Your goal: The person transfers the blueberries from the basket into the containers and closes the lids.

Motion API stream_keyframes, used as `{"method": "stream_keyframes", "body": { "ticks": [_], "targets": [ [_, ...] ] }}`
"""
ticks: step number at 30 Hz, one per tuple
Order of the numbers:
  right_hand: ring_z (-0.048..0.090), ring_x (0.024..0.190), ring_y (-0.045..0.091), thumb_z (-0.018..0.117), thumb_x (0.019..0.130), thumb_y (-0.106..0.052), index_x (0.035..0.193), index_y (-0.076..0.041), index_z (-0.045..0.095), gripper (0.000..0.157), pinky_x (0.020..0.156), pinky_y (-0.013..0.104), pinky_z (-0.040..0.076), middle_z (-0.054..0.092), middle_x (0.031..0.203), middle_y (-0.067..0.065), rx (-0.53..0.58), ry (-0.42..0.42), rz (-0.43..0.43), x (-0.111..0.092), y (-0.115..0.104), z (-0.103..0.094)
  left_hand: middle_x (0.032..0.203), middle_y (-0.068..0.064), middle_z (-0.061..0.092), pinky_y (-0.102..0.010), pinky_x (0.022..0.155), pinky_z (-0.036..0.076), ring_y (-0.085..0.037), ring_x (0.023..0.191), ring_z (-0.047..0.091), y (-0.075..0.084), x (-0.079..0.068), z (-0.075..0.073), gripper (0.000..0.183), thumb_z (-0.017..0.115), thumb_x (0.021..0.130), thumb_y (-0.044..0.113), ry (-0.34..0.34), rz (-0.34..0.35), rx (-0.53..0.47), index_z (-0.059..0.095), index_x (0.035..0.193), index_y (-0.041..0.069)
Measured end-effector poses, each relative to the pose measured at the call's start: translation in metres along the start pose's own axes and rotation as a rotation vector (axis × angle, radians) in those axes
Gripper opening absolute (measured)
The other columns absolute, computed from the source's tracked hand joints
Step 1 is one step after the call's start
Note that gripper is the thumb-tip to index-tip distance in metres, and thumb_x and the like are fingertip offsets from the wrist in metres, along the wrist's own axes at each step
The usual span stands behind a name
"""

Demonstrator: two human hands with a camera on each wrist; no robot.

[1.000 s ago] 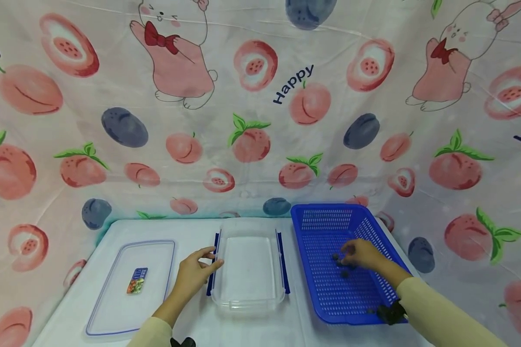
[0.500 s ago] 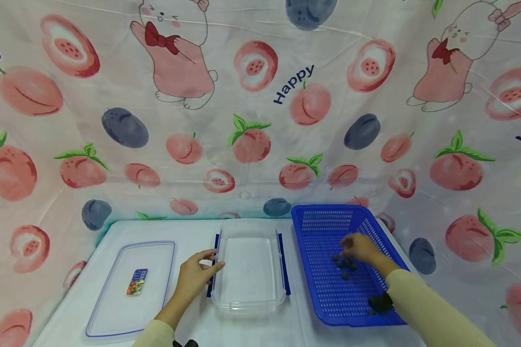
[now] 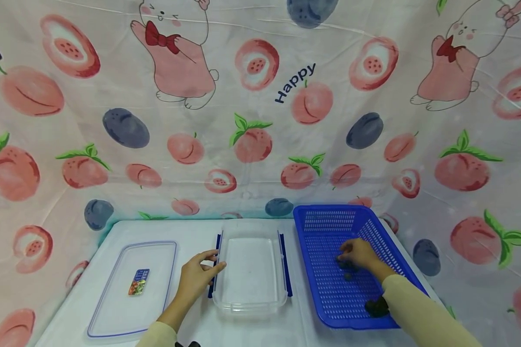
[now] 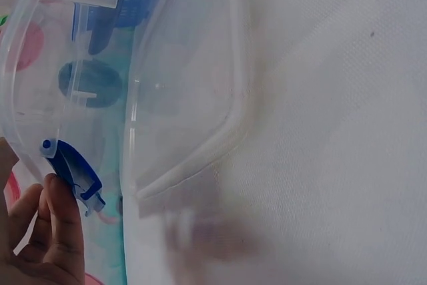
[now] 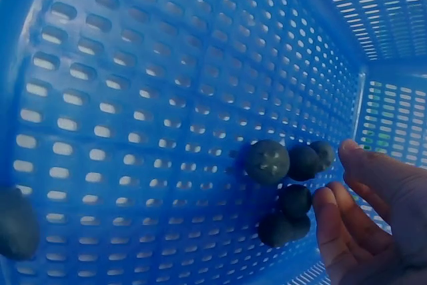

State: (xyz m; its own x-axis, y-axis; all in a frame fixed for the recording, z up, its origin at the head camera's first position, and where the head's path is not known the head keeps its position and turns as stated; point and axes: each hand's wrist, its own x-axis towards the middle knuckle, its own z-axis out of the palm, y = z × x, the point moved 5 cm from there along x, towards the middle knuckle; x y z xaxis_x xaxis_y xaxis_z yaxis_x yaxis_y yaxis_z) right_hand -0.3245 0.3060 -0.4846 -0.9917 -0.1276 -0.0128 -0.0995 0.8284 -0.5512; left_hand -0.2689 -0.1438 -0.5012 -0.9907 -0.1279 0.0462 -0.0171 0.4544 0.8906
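At the left side of a clear plastic storage box (image 3: 249, 270), my left hand (image 3: 196, 277) grips the rim, thumb over the edge and fingers outside. In the left wrist view its fingers touch a blue latch (image 4: 75, 171) on the box. My right hand (image 3: 359, 253) reaches down into a blue perforated basket (image 3: 330, 308). In the right wrist view, its thumb and fingers are apart beside a cluster of dark round berries, like blueberries (image 5: 268, 162); nothing shows held between them. Another dark berry (image 5: 17, 225) lies apart at the left of that view.
A clear lid (image 3: 113, 308) with a blue rim and a colourful label (image 3: 139, 282) lies flat left of the box. White cloth covers the table (image 3: 243, 332). A fruit-and-rabbit printed curtain (image 3: 243, 202) hangs behind.
My right hand lifted slightly off the berries, then came back down over them, hiding part of the cluster. The left hand has stayed on the box. The head view has shifted slightly.
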Motion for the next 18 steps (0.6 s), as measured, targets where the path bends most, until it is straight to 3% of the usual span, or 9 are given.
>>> {"method": "stream_keyframes", "body": {
  "ticks": [4,18],
  "targets": [
    [0.062,0.073,0.02,0.077,0.081,-0.007,0.099,0.009,0.069,0.026,0.066,0.038,0.053,0.068,0.081,0.01,0.0,0.021,0.018,0.001,0.002,0.004,0.109,-0.008,0.067,-0.025,0.054,0.053,-0.01,0.067,0.064,-0.001,-0.001,0.002,0.046,0.08,0.083,0.026,0.007,-0.022,-0.018,0.067,0.124,0.01],
    [0.064,0.074,0.022,0.077,0.077,-0.003,0.096,0.01,0.07,0.024,0.067,0.04,0.055,0.069,0.081,0.012,-0.016,0.041,0.024,0.007,-0.002,0.015,0.113,-0.011,0.067,-0.026,0.055,0.053,-0.013,0.058,0.061,-0.003,-0.002,0.002,0.047,0.077,0.085,0.03,-0.011,-0.099,-0.096,0.066,0.125,0.009]
  ]
}}
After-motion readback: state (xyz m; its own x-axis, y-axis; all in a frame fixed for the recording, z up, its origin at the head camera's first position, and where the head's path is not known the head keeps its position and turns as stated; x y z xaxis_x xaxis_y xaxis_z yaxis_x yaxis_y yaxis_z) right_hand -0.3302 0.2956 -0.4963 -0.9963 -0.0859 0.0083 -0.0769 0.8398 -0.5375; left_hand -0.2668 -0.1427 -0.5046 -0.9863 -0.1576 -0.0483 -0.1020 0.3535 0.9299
